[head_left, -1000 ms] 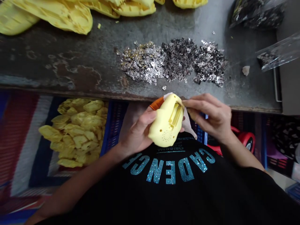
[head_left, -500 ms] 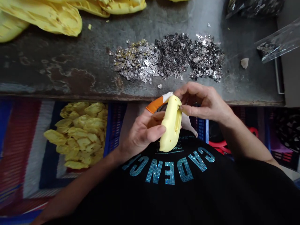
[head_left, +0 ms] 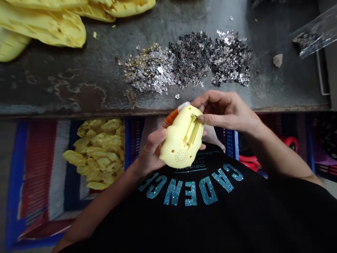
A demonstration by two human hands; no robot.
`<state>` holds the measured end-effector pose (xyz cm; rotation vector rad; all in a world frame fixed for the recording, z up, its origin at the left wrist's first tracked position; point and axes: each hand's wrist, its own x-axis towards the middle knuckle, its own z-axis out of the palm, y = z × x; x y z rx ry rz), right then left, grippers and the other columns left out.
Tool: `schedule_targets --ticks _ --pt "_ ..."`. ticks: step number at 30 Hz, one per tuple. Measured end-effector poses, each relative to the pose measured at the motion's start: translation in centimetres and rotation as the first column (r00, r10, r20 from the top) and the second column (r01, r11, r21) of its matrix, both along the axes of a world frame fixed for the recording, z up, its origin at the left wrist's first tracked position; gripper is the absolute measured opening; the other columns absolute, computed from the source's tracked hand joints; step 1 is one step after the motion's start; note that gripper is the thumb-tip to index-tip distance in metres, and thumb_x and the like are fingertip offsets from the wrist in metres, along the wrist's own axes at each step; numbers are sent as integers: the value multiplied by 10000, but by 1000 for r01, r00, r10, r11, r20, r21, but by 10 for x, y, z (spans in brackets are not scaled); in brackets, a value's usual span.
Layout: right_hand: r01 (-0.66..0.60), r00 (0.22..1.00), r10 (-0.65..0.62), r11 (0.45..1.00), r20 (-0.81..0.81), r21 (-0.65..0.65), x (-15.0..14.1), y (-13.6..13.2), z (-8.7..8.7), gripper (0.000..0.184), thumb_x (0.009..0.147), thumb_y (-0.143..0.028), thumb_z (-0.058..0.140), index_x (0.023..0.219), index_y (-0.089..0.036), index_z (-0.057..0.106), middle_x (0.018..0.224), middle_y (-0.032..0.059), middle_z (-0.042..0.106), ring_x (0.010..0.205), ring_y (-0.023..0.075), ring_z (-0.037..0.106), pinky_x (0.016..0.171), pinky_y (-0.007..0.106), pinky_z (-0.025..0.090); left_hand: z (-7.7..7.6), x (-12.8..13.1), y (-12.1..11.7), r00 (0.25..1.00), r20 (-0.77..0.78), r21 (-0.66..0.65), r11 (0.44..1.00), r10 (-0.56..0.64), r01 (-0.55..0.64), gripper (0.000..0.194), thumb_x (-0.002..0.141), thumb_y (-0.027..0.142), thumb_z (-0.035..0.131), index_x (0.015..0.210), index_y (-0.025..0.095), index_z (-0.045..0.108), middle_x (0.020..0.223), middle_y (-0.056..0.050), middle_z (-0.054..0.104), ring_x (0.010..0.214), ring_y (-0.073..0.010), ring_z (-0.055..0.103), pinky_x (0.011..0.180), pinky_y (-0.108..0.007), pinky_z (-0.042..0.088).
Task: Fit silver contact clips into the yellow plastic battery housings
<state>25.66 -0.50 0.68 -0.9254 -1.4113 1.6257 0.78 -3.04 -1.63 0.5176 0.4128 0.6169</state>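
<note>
My left hand is wrapped round a yellow plastic toy shell, holding it just below the bench edge with its open slot facing up. An orange and white fingertip cover shows behind the shell. My right hand is pinched at the top of the slot, pressing a small metal contact into it. Three heaps of small metal contacts lie on the grey bench just beyond my hands.
Large yellow plastic shells lie at the bench's far left. A bag full of small yellow shells sits below the bench on the left. Clear bags of metal parts lie far right. A red object and blue crates are under the bench.
My left hand turned the shell from edge-on back to slot-up. My right hand's pinch stayed at the top of the slot. The view shifted slightly.
</note>
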Motion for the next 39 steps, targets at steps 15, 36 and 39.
schedule_targets --ticks 15,36,39 --pt "-12 894 -214 867 395 498 0 -15 4 142 960 -231 767 1092 -185 741 929 -19 734 753 89 676 692 224 529 -2 -15 -13 921 -372 415 908 120 49 661 949 366 852 1583 416 672 1378 -34 806 1141 -259 804 831 -281 671" --pt "210 885 -437 685 163 698 -2 -28 -49 316 995 -329 758 1310 -303 751 957 12 788 931 229 789 813 393 640 25 -7 -10 727 -511 799 566 458 204 579 912 482 894 1408 198 802 1232 -93 868 940 -243 846 819 -321 710" --pt "234 897 -416 735 150 636 -5 -26 -43 287 985 -330 793 1270 -300 771 963 7 788 926 204 776 819 358 634 22 -14 -4 766 -490 781 600 416 174 584 935 529 882 1417 207 809 1188 -92 881 942 -253 854 821 -314 709"
